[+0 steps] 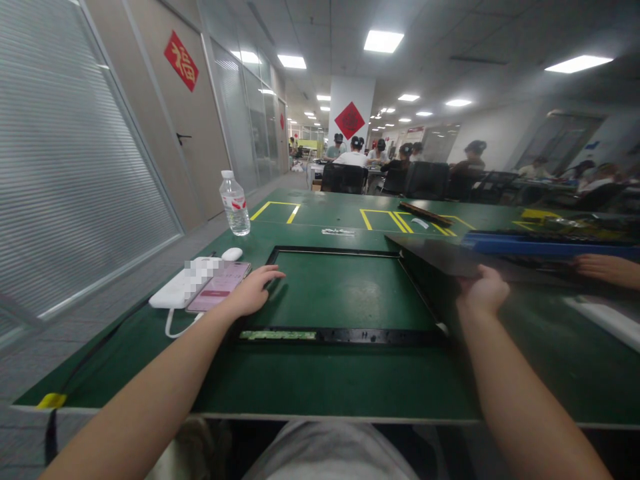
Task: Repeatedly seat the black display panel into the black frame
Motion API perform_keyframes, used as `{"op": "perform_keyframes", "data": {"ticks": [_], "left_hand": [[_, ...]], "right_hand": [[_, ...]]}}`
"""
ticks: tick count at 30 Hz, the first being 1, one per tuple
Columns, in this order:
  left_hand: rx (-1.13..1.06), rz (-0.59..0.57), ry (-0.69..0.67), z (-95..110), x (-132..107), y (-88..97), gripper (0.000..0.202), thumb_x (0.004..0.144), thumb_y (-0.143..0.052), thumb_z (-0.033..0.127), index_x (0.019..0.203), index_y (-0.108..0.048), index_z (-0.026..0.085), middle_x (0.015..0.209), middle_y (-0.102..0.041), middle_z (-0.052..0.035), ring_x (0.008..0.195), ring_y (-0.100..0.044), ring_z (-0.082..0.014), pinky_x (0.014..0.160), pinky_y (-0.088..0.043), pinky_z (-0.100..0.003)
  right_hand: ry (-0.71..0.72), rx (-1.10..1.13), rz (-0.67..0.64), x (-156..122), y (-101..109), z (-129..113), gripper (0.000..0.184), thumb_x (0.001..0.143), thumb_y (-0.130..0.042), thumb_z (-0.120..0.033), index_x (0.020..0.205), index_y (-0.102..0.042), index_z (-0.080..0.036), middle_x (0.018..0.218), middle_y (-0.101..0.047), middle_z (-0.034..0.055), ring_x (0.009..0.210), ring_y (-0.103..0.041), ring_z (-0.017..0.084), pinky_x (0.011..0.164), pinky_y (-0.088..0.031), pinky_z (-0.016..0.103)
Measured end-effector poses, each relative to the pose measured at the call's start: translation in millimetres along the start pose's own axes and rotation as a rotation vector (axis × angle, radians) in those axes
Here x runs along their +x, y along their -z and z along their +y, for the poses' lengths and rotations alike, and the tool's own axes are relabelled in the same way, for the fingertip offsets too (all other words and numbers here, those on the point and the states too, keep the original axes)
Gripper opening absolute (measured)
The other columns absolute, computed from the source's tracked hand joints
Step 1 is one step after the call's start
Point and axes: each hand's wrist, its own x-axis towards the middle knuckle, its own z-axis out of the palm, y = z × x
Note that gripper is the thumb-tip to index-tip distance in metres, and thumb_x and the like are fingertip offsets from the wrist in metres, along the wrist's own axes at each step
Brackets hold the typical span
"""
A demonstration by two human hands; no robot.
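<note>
A black rectangular frame (345, 335) lies flat on the green table (340, 383), with a strip of green circuit board (280, 336) along its near edge. Over the frame's left side rests my left hand (257, 288), fingers stretched out and holding nothing. My right hand (483, 292) is closed on the edge of a thin dark panel (440, 257), which is tilted up at the frame's right side. The panel's far part is blurred, so I cannot tell its exact kind.
Left of the frame are a phone (220, 287), a white power bank (183, 283), a white earbud case (232, 254) and a water bottle (235, 207). At right, another person's hand (607, 269) is near a blue object (545, 244). A dark strip (425, 213) lies at the back.
</note>
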Motion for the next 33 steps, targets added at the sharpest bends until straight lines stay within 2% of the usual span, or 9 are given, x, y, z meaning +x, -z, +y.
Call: {"op": "perform_keyframes", "data": {"ticks": [3, 8, 11, 15, 18, 25, 27, 31, 33], "left_hand": [[-0.019, 0.01, -0.005, -1, 1, -0.4, 0.065, 0.06, -0.047, 0.01, 0.12, -0.069, 0.018, 0.146, -0.054, -0.0116, 0.137, -0.047, -0.031, 0.118, -0.031, -0.047], [-0.024, 0.017, -0.005, -1, 1, -0.7, 0.062, 0.059, -0.048, 0.011, 0.117, -0.071, 0.019, 0.142, -0.057, -0.0101, 0.135, -0.05, -0.0305, 0.117, -0.033, -0.046], [-0.029, 0.019, -0.009, 0, 1, -0.8, 0.06, 0.059, -0.048, 0.013, 0.114, -0.072, 0.02, 0.14, -0.059, -0.0098, 0.133, -0.051, -0.0306, 0.117, -0.033, -0.046], [-0.037, 0.015, -0.018, 0, 1, -0.9, 0.057, 0.059, -0.049, 0.014, 0.11, -0.073, 0.02, 0.136, -0.062, -0.01, 0.131, -0.053, -0.0311, 0.116, -0.034, -0.046], [-0.02, 0.003, -0.028, 0, 1, -0.5, 0.058, 0.06, -0.047, 0.013, 0.112, -0.072, 0.02, 0.136, -0.062, -0.0098, 0.13, -0.053, -0.0301, 0.116, -0.035, -0.046], [-0.004, -0.012, -0.039, 0, 1, -0.7, 0.059, 0.06, -0.046, 0.012, 0.113, -0.072, 0.018, 0.135, -0.062, -0.0116, 0.13, -0.054, -0.0297, 0.116, -0.035, -0.045], [0.0, -0.016, -0.04, 0, 1, -1.3, 0.059, 0.061, -0.045, 0.011, 0.113, -0.072, 0.018, 0.135, -0.062, -0.0116, 0.13, -0.054, -0.0291, 0.116, -0.035, -0.044], [0.008, -0.015, -0.04, -1, 1, -1.9, 0.059, 0.061, -0.045, 0.011, 0.113, -0.072, 0.018, 0.135, -0.062, -0.0112, 0.128, -0.055, -0.0289, 0.116, -0.035, -0.044], [0.013, -0.021, -0.047, -1, 1, -1.8, 0.059, 0.061, -0.045, 0.01, 0.113, -0.072, 0.017, 0.134, -0.063, -0.0108, 0.128, -0.055, -0.0287, 0.116, -0.036, -0.044]], "right_hand": [[0.011, 0.037, 0.072, 4, -1, 3, 0.015, 0.067, -0.052, -0.011, 0.075, -0.044, -0.022, 0.077, -0.055, -0.002, 0.074, -0.061, 0.014, 0.065, -0.058, 0.029], [-0.135, 0.018, 0.06, 14, 2, 11, 0.018, 0.065, -0.051, -0.009, 0.077, -0.046, -0.021, 0.076, -0.055, -0.0026, 0.068, -0.06, 0.012, 0.061, -0.058, 0.026], [-0.175, -0.02, 0.029, 23, 6, 19, 0.018, 0.065, -0.05, -0.01, 0.079, -0.046, -0.021, 0.075, -0.055, -0.0032, 0.066, -0.06, 0.012, 0.061, -0.059, 0.027], [-0.171, -0.057, 0.046, 35, 11, 29, 0.02, 0.065, -0.051, -0.012, 0.081, -0.045, -0.022, 0.076, -0.055, -0.003, 0.069, -0.061, 0.014, 0.063, -0.06, 0.031], [-0.122, -0.128, 0.009, 45, 16, 38, 0.021, 0.065, -0.054, -0.016, 0.08, -0.043, -0.023, 0.077, -0.055, -0.0027, 0.07, -0.061, 0.016, 0.064, -0.06, 0.034], [-0.095, -0.222, -0.064, 62, 25, 54, 0.02, 0.065, -0.056, -0.019, 0.076, -0.039, -0.024, 0.074, -0.052, -0.0028, 0.065, -0.059, 0.015, 0.059, -0.058, 0.033], [-0.131, -0.221, -0.075, 63, 26, 56, 0.02, 0.065, -0.054, -0.016, 0.075, -0.039, -0.023, 0.073, -0.052, -0.003, 0.063, -0.058, 0.015, 0.059, -0.058, 0.032], [-0.289, -0.107, 0.033, 64, 26, 57, 0.019, 0.066, -0.048, -0.008, 0.079, -0.044, -0.021, 0.074, -0.054, -0.0031, 0.061, -0.059, 0.012, 0.059, -0.058, 0.027], [-0.321, -0.055, 0.047, 64, 26, 56, 0.021, 0.066, -0.047, -0.005, 0.08, -0.045, -0.021, 0.072, -0.054, -0.0034, 0.059, -0.058, 0.012, 0.057, -0.058, 0.026]]}}
